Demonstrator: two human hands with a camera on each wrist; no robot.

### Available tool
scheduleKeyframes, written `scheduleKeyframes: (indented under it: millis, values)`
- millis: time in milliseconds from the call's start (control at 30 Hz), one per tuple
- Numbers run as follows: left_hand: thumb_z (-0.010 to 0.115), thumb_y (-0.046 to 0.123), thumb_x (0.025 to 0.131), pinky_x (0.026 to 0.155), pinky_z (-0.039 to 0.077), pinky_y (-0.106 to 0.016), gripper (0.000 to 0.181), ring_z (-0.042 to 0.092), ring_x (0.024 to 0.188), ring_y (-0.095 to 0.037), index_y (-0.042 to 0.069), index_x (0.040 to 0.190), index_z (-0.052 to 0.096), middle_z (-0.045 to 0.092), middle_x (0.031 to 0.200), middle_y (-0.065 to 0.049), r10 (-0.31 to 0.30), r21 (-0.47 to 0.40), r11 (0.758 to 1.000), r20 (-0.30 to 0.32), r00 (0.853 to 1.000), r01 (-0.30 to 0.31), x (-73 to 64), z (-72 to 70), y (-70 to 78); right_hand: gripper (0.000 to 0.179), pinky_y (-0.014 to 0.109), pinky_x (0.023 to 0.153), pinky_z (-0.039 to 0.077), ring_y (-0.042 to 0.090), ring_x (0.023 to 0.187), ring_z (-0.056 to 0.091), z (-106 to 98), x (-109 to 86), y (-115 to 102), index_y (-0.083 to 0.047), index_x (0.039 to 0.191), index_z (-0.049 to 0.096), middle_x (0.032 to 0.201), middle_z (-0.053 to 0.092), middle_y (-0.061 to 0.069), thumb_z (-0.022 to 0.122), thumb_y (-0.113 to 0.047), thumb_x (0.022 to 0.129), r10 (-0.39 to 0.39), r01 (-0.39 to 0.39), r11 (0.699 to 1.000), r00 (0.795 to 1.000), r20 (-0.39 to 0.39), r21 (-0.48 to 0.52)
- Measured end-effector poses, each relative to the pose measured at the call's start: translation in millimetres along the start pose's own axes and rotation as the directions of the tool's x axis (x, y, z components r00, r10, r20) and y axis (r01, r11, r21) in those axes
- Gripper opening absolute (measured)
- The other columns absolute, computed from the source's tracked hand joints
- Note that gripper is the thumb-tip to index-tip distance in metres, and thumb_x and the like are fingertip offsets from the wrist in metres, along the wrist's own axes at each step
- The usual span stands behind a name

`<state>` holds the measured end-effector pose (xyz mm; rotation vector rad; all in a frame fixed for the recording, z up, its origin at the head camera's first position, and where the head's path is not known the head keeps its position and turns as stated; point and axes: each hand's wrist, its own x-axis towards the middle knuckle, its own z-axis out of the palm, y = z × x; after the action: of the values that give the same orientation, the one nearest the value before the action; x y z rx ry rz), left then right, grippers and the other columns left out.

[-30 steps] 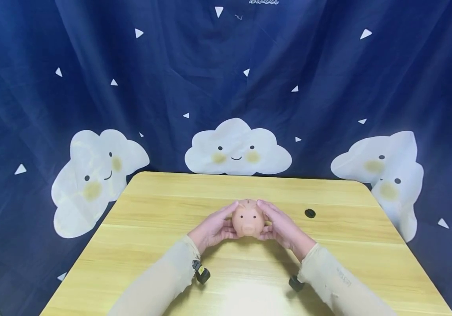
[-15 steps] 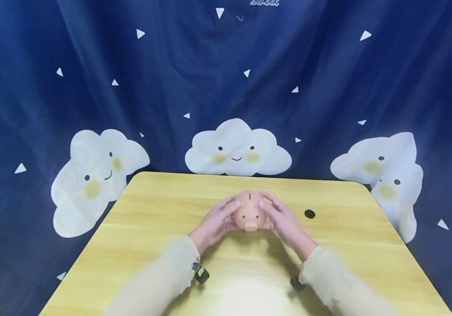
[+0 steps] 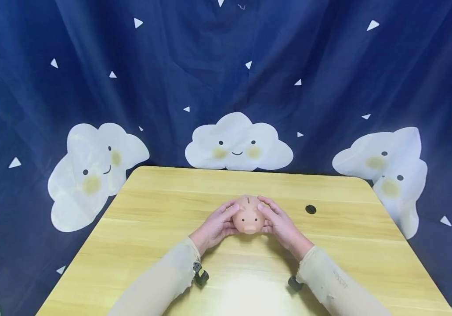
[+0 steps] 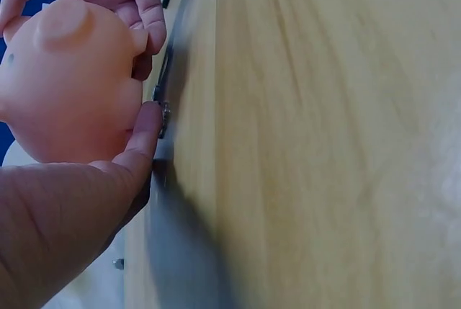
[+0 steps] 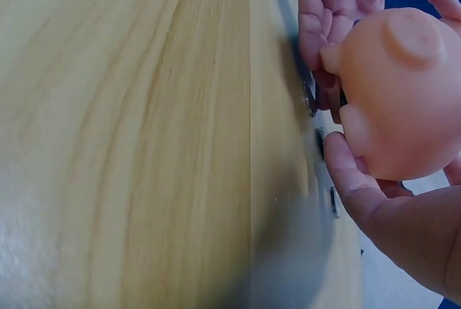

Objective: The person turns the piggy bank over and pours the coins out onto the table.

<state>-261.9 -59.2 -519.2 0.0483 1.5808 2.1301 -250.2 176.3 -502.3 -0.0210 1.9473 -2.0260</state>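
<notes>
A pink piggy bank is held between both hands at the middle of the table, snout towards me and coin slot on top. My left hand grips its left side, and my right hand grips its right side. Both thumbs lie near the ears, with the other fingers round the sides and below. In the wrist views its feet seem just off the wood. Small shiny pieces, which look like coins seen edge-on, lie under and beside it: one piece in the left wrist view, another piece in the right.
A round black plug-like disc lies on the wooden table to the right of the right hand. Behind the table hangs a dark blue curtain with white clouds. Small black cameras hang below the wrists.
The piggy bank rose and tipped forward half a second ago, then came down slightly. Both hands kept hold of it. The whole head view has shifted a little.
</notes>
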Motion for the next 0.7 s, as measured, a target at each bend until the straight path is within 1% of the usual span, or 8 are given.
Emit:
scheduleKeyframes:
  millis: [133, 300, 533, 700]
  values:
    - [0.064, 0.042, 0.106, 0.109, 0.058, -0.051, 0.073, 0.07, 0.118, -0.034, 0.014, 0.167, 0.033, 0.052, 0.152, -0.037, -0.014, -0.003, 1.0, 0.0, 1.0, 0.014, 0.0, -1.3, 1.0, 0.064, 0.037, 0.088, 0.063, 0.021, 0.098, 0.075, -0.3, 0.8, 0.4, -0.021, 0.166, 0.036, 0.146, 0.058, 0.028, 0.055, -0.045, 0.11, -0.002, 0.002, 1.0, 1.0, 0.012, -0.004]
    - [0.065, 0.042, 0.106, 0.111, 0.057, -0.054, 0.077, 0.068, 0.124, -0.039, 0.014, 0.168, 0.03, 0.05, 0.153, -0.037, -0.008, -0.011, 1.0, 0.002, 1.0, 0.008, 2.1, -1.2, 2.4, 0.064, 0.036, 0.088, 0.063, 0.021, 0.099, 0.075, -2.3, 2.4, -1.1, -0.021, 0.167, 0.033, 0.148, 0.056, 0.029, 0.054, -0.044, 0.111, -0.009, 0.009, 1.0, 1.0, 0.02, -0.003]
    - [0.064, 0.04, 0.105, 0.113, 0.055, -0.056, 0.076, 0.07, 0.12, -0.036, 0.015, 0.168, 0.031, 0.05, 0.153, -0.037, -0.016, -0.018, 1.0, -0.001, 1.0, 0.016, 1.5, -1.9, 3.4, 0.065, 0.037, 0.089, 0.063, 0.02, 0.1, 0.075, -1.3, 2.2, -3.5, -0.02, 0.168, 0.031, 0.149, 0.055, 0.03, 0.053, -0.043, 0.111, -0.003, 0.003, 1.0, 0.999, 0.04, 0.002]
    - [0.064, 0.041, 0.105, 0.115, 0.052, -0.058, 0.077, 0.066, 0.128, -0.043, 0.014, 0.168, 0.029, 0.048, 0.154, -0.038, -0.015, -0.028, 0.999, 0.004, 1.0, 0.015, -0.6, -3.2, 3.0, 0.065, 0.036, 0.089, 0.062, 0.02, 0.102, 0.075, -1.0, 4.1, -2.3, -0.02, 0.168, 0.031, 0.151, 0.053, 0.03, 0.053, -0.043, 0.111, 0.001, -0.001, 1.0, 0.999, 0.047, -0.003]
